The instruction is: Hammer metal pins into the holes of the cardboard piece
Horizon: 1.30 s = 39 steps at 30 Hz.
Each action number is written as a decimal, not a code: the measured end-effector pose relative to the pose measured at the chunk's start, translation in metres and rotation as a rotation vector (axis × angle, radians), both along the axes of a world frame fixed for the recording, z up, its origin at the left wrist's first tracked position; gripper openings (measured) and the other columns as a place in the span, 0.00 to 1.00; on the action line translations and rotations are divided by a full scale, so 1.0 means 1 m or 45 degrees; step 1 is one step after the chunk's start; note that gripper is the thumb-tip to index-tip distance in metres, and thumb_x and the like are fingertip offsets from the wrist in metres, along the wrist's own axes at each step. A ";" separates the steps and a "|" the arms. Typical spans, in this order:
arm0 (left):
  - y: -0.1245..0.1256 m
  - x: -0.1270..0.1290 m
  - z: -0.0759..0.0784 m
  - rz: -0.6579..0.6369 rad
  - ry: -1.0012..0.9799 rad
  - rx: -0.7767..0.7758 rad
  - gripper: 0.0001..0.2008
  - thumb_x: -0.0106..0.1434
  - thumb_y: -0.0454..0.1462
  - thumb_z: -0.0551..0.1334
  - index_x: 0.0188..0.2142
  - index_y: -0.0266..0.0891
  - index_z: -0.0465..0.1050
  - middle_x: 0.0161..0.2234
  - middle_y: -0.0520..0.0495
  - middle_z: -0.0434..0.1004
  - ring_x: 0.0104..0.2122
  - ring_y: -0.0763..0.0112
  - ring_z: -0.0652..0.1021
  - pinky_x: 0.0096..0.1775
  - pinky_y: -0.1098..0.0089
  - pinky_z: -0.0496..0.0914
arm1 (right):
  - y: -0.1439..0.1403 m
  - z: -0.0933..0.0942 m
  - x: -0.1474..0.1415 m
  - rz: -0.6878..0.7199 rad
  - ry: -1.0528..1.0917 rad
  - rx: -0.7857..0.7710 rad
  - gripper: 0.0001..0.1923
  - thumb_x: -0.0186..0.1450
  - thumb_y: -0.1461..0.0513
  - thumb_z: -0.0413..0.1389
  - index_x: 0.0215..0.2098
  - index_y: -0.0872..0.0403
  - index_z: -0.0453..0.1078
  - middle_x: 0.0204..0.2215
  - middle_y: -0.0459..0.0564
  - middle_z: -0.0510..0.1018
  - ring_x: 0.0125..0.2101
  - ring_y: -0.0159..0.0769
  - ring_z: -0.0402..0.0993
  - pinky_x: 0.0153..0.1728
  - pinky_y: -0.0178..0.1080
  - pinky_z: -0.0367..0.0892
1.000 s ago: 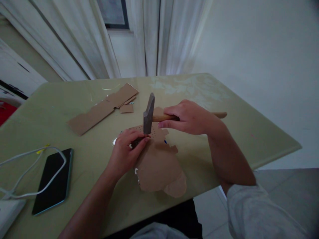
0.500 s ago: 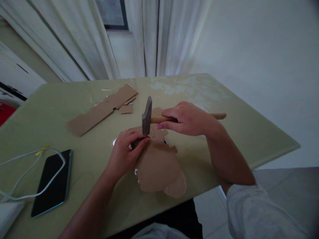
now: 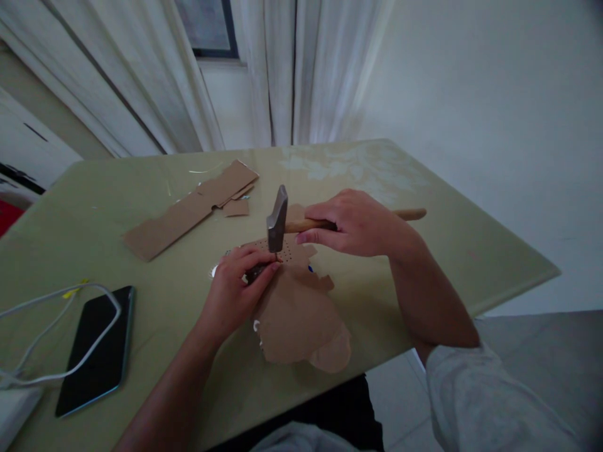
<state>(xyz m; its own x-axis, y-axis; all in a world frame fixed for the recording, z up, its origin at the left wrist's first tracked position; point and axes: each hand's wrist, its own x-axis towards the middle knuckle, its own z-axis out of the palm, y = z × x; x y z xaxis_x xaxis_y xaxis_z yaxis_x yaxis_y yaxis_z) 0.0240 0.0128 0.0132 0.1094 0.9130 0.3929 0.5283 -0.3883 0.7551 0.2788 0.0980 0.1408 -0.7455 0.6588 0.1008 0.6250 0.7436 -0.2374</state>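
My right hand [image 3: 351,223] is closed around the wooden handle of a hammer [image 3: 277,220], whose grey metal head points down over the fingertips of my left hand [image 3: 238,276]. Thumb and forefinger of that left hand pinch a thin nail [image 3: 277,256] upright, right under the hammer face. Beneath both hands lies a cut-out piece of brown cardboard [image 3: 301,320] with an uneven, rounded outline. Rows of small holes dot its upper part, and bits of white and blue show at its edges. The left palm hides part of the cardboard and a dark area below it.
A long cardboard strip [image 3: 176,223] and a small cardboard scrap [image 3: 236,207] lie at the back left of the table [image 3: 471,251]. On the left are a dark tablet [image 3: 97,345] and a looped white cable [image 3: 101,333] across it. Curtains hang behind.
The view has shifted slightly. Under the hammer head a bit more of the nail shows, as the head sits a little higher above the fingers. Both hands keep their grips.
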 end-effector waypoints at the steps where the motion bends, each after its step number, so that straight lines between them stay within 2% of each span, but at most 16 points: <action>1: 0.000 0.000 0.000 -0.002 -0.001 -0.003 0.06 0.74 0.42 0.70 0.43 0.47 0.88 0.43 0.47 0.88 0.44 0.59 0.83 0.46 0.59 0.74 | 0.000 0.001 0.001 -0.009 0.030 0.009 0.24 0.79 0.46 0.56 0.31 0.52 0.71 0.23 0.44 0.69 0.27 0.35 0.59 0.35 0.43 0.46; 5: 0.000 0.000 0.001 -0.002 -0.001 -0.008 0.07 0.74 0.42 0.69 0.44 0.47 0.88 0.44 0.46 0.89 0.46 0.57 0.83 0.49 0.57 0.74 | 0.000 0.001 0.002 0.003 0.116 -0.014 0.26 0.79 0.44 0.56 0.30 0.52 0.70 0.23 0.43 0.67 0.26 0.34 0.58 0.34 0.43 0.47; 9: 0.000 0.000 0.002 -0.011 0.028 -0.012 0.07 0.74 0.42 0.69 0.43 0.48 0.88 0.45 0.46 0.89 0.46 0.57 0.83 0.47 0.57 0.73 | -0.001 -0.001 0.001 0.052 0.018 -0.094 0.23 0.79 0.48 0.57 0.30 0.52 0.70 0.24 0.44 0.70 0.27 0.34 0.60 0.34 0.43 0.46; 18: -0.001 0.000 0.004 -0.007 0.036 0.019 0.07 0.74 0.42 0.69 0.44 0.47 0.88 0.43 0.47 0.89 0.44 0.58 0.83 0.46 0.58 0.73 | -0.001 -0.002 0.001 -0.004 0.076 -0.018 0.26 0.79 0.44 0.56 0.30 0.52 0.69 0.23 0.43 0.68 0.27 0.34 0.59 0.35 0.43 0.46; 23: 0.000 0.001 0.006 -0.015 0.057 0.002 0.07 0.73 0.41 0.69 0.42 0.47 0.88 0.44 0.46 0.89 0.44 0.57 0.83 0.45 0.58 0.73 | -0.003 -0.002 -0.001 0.048 -0.013 -0.057 0.23 0.79 0.48 0.57 0.30 0.52 0.69 0.25 0.45 0.72 0.28 0.35 0.61 0.34 0.43 0.46; 27: -0.001 0.000 0.004 0.004 0.052 -0.006 0.07 0.74 0.42 0.69 0.43 0.47 0.88 0.43 0.46 0.88 0.44 0.57 0.83 0.46 0.57 0.74 | -0.004 0.001 0.001 -0.009 0.054 0.003 0.25 0.79 0.46 0.56 0.30 0.51 0.70 0.23 0.44 0.69 0.27 0.35 0.59 0.34 0.43 0.46; 30: -0.001 -0.001 0.003 0.000 0.061 -0.003 0.07 0.74 0.42 0.69 0.44 0.47 0.88 0.44 0.45 0.89 0.45 0.57 0.84 0.48 0.57 0.75 | -0.004 0.002 0.001 0.007 0.097 -0.028 0.25 0.79 0.45 0.56 0.29 0.51 0.69 0.22 0.43 0.67 0.26 0.34 0.59 0.34 0.43 0.46; 35: 0.000 -0.001 0.007 -0.049 0.085 -0.027 0.08 0.75 0.42 0.68 0.44 0.47 0.88 0.47 0.45 0.89 0.48 0.55 0.84 0.50 0.55 0.74 | -0.006 0.000 -0.003 0.051 -0.078 -0.061 0.21 0.79 0.50 0.57 0.30 0.52 0.71 0.24 0.45 0.73 0.27 0.36 0.61 0.34 0.43 0.45; 39: -0.001 -0.001 0.007 -0.022 0.088 -0.027 0.08 0.74 0.42 0.68 0.44 0.47 0.88 0.46 0.45 0.89 0.47 0.55 0.83 0.49 0.55 0.74 | -0.005 0.002 0.000 0.021 0.011 -0.027 0.24 0.79 0.47 0.56 0.31 0.52 0.72 0.24 0.45 0.72 0.27 0.35 0.60 0.34 0.43 0.46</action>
